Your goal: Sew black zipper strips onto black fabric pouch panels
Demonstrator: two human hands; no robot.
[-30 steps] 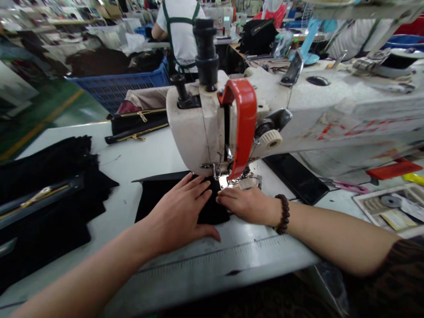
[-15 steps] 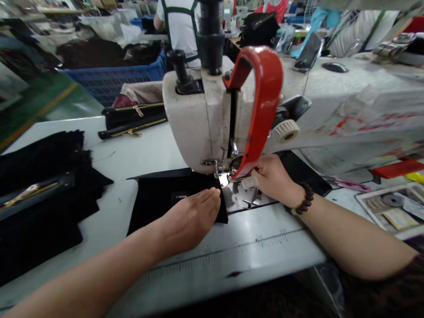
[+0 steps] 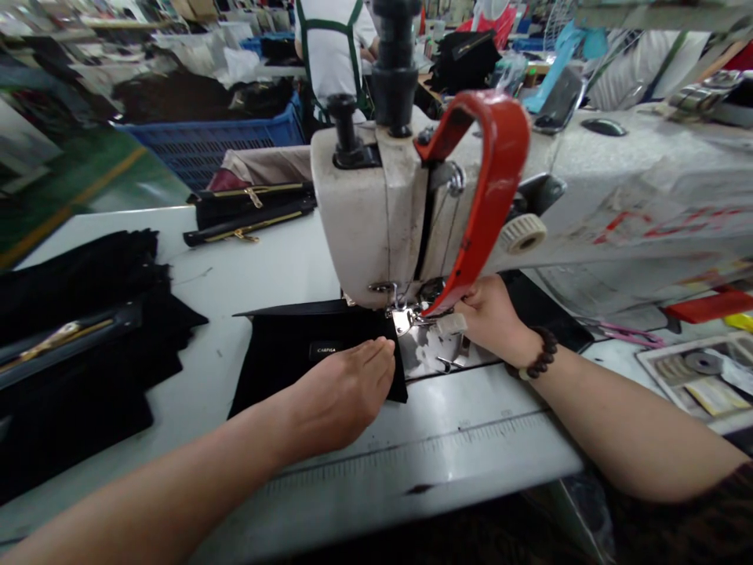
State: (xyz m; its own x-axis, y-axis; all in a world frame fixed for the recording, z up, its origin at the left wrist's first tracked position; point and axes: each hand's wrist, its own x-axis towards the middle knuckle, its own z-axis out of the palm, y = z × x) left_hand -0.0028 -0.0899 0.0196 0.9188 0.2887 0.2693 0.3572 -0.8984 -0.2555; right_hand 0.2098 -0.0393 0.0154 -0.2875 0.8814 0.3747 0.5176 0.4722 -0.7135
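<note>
A black fabric piece (image 3: 271, 357) with a small lettered label lies under the presser foot (image 3: 403, 320) of a white sewing machine (image 3: 358, 227). My left hand (image 3: 347, 392) rests flat on it, fingers stretched out and side by side, fingertips close to the right edge. Behind the lower end of the red curved guard (image 3: 500, 157) is my right hand (image 3: 491, 318), its fingers curled beside the needle area. The guard and machine head hide its fingertips, so what they hold does not show.
Black pieces with a zipper (image 3: 70, 337) are stacked at left. Zippered black pouches (image 3: 252, 212) lie behind. A blue crate (image 3: 205, 141) and a person (image 3: 332, 55) are beyond the table. At right are pink-handled scissors (image 3: 635, 336) and a parts tray (image 3: 700, 369).
The view has shifted slightly, moving the scene rightward. The machine's metal take-up lever now shows high in its slot beside the red guard. Both hands keep nearly the same place on the work.
</note>
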